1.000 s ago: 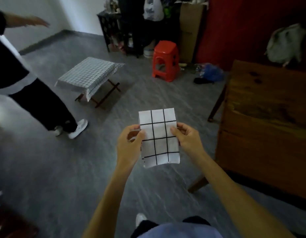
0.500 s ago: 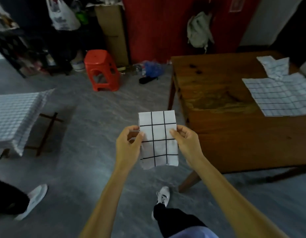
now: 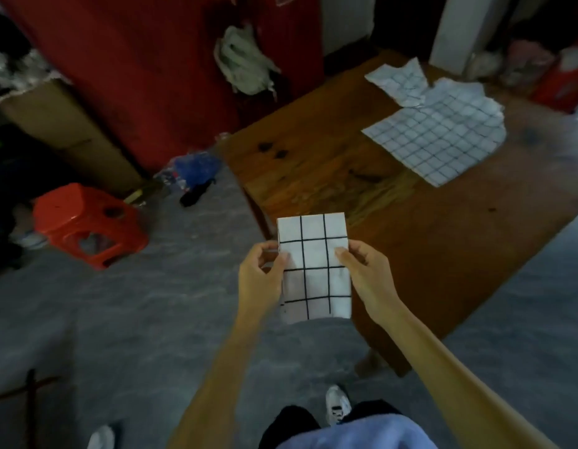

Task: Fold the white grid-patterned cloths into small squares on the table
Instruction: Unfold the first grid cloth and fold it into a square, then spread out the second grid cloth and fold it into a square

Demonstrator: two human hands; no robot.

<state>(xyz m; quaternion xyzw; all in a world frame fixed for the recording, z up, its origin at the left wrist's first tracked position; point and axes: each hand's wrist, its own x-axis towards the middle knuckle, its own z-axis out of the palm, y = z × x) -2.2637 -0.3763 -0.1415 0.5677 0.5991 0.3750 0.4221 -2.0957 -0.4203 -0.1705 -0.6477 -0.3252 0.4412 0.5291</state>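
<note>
View swung onto brown wooden counter (image 3: 427, 241) w/ unfolded grid cloths (image 3: 440, 137); both hands' grip, left (image 3: 260, 280) & right (image 3: 367, 275), pinching folded white grid-patterned cloth (image 3: 315, 267), 1 ready to set down.

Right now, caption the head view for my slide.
Both hands, left and right, hold a folded grid cloth near the wooden table.

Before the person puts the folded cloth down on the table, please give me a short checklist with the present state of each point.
1. Left hand pinches folded cloth: ok.
2. Right hand pinches its other edge: ok.
3. Cloth folded to a small square: not ok, it looks oblong.
4. Bare spot free on wooden table nearby: ok.
5. Unfolded cloths lie clear of that spot: ok.
6. Layers aligned underneath: cannot tell.
</note>
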